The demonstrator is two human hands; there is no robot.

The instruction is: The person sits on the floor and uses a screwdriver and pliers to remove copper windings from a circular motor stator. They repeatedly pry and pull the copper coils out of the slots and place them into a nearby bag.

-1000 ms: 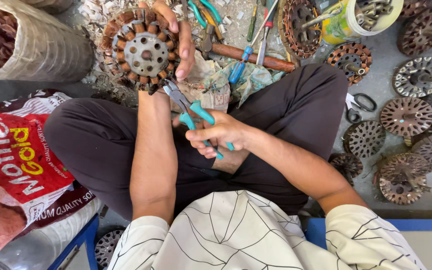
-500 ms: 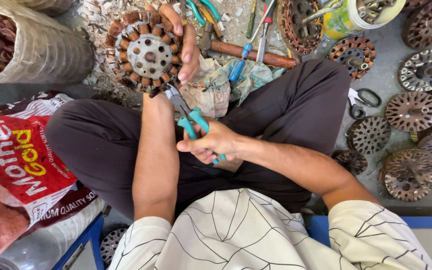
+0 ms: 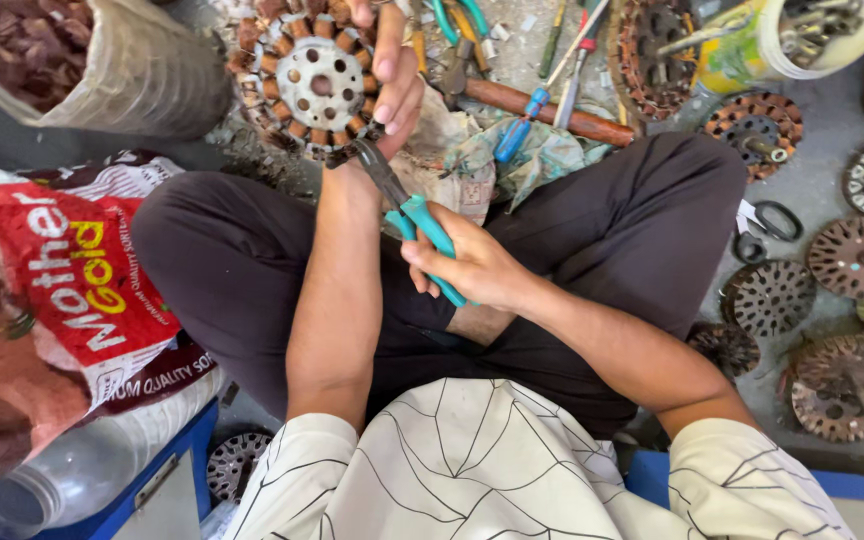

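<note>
Left hand (image 3: 389,62) clamped round the right rim of a round motor stator (image 3: 312,82), fingers curled over the copper-wound edge, thumb side hidden behind the disc. Stator held tilted just above the left knee, near the top of the view, beside a mesh sack (image 3: 122,75) of reddish scrap.

Right hand (image 3: 472,268) closed in a grip on the teal handles of a pair of pliers (image 3: 414,215), fingers wrapped tight, handles nearly together. Plier nose pointed up and left, touching the lower edge of the stator by the windings; whether wire is caught in the nose, cannot tell.

Lying beyond the crossed legs: a wooden-handled hammer (image 3: 537,105), a blue-handled screwdriver (image 3: 517,135), crumpled cloth (image 3: 512,165). Spread on the grey floor to the right: more stators (image 3: 860,258) and scissors (image 3: 770,225).
</note>
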